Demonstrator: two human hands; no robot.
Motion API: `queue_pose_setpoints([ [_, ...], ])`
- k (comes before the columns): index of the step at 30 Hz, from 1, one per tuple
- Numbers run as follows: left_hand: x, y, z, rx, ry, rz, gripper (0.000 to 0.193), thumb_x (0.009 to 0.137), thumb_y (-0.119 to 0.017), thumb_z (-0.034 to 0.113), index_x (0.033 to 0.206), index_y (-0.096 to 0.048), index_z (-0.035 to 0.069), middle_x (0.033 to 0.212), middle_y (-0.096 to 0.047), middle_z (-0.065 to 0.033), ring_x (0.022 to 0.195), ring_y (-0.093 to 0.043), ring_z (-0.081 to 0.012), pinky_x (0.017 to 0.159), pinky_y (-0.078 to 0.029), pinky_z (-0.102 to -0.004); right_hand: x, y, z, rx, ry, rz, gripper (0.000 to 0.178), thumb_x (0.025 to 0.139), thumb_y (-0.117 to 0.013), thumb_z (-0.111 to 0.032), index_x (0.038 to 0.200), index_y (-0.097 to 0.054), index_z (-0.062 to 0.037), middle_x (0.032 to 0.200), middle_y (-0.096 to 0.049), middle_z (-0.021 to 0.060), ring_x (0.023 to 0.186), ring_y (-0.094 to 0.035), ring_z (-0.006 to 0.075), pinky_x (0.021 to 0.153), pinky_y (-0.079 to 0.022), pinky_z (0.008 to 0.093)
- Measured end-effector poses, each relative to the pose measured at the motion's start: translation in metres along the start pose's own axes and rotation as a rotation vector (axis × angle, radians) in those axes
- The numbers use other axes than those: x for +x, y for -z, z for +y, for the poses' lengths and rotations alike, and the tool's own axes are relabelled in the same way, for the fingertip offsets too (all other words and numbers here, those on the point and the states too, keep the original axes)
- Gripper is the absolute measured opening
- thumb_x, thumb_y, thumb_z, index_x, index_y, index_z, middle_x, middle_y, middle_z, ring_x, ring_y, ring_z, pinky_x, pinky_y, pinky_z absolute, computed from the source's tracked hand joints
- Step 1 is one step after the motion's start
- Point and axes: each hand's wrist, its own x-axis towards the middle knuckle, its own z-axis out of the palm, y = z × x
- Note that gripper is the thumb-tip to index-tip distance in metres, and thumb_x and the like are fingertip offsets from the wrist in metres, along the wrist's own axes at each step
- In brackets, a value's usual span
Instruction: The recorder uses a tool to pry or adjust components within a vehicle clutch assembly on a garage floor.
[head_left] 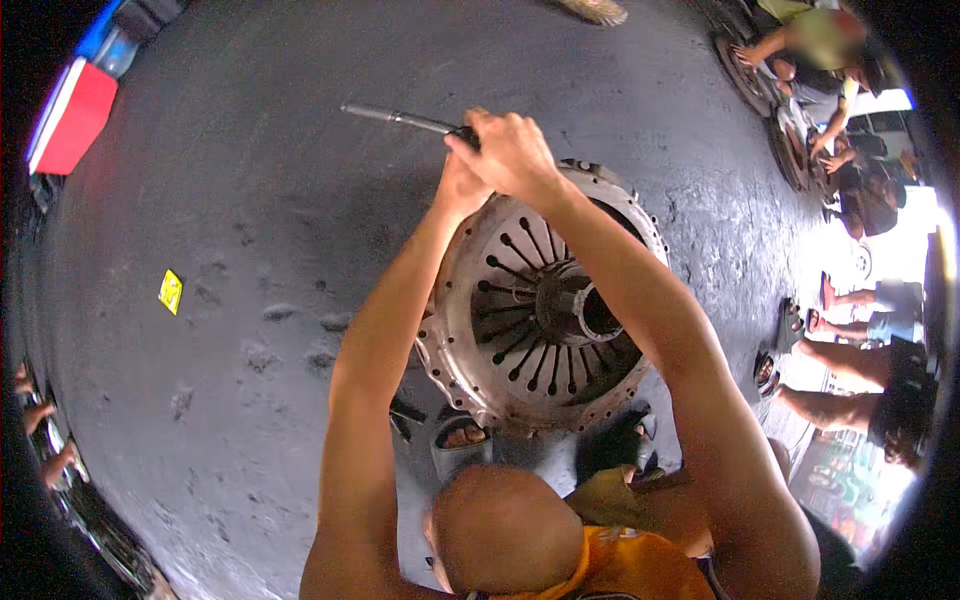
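The right hand [515,150] is closed around the black end of a steel-shafted tool [400,117], above a clutch pressure plate [530,345] on the grey floor [250,200]; the left hand [464,188] (fingers hidden, grip unclear) presses in beneath.

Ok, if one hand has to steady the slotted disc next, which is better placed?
Probably the left hand: it shows lower, beside the rim of the slotted disc, while the right hand grips the tool. The left's grip is mostly hidden.
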Motion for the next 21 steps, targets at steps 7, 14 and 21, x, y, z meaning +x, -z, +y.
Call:
queue_pose_setpoints([
  [7, 0.001, 0.008, 0.011, 0.058, 0.177, -0.111, 0.018, 0.073, -0.069, 0.012, 0.083, -0.063, -0.001, 0.080, -0.066, -0.0073, 0.074, -0.061, -0.0157, 0.070, -0.048, -0.0330, -0.002, 0.002, 0.007, 0.043, -0.117, -0.049, 0.048, 0.082, -0.054, -0.047, 0.094, -0.058, -0.0008, 0.081, -0.063, 0.0223, 0.079, -0.060, 0.0421, 0.074, -0.046, 0.0481],
  [14, 0.008, 0.027, 0.015, 0.192, 0.241, -0.316, 0.041, 0.069, -0.074, 0.031, 0.098, -0.064, 0.004, 0.094, -0.066, -0.0118, 0.091, -0.061, -0.0239, 0.085, -0.045, -0.0345, 0.001, -0.006, 0.015, 0.046, -0.087, -0.032, 0.054, 0.079, -0.057, -0.049, 0.096, -0.061, 0.0019, 0.085, -0.063, 0.0245, 0.083, -0.062, 0.0407, 0.075, -0.049, 0.0459],
  [21, 0.013, 0.013, 0.013, 0.320, 0.013, -0.203, 0.043, 0.062, -0.075, 0.029, 0.095, -0.064, 0.003, 0.089, -0.065, -0.0166, 0.085, -0.063, -0.0316, 0.078, -0.048, -0.0388, 0.002, -0.006, 0.024, 0.103, -0.073, 0.013, 0.051, 0.078, -0.060, -0.047, 0.090, -0.062, 0.0026, 0.084, -0.063, 0.0231, 0.082, -0.062, 0.0388, 0.073, -0.048, 0.0438],
])
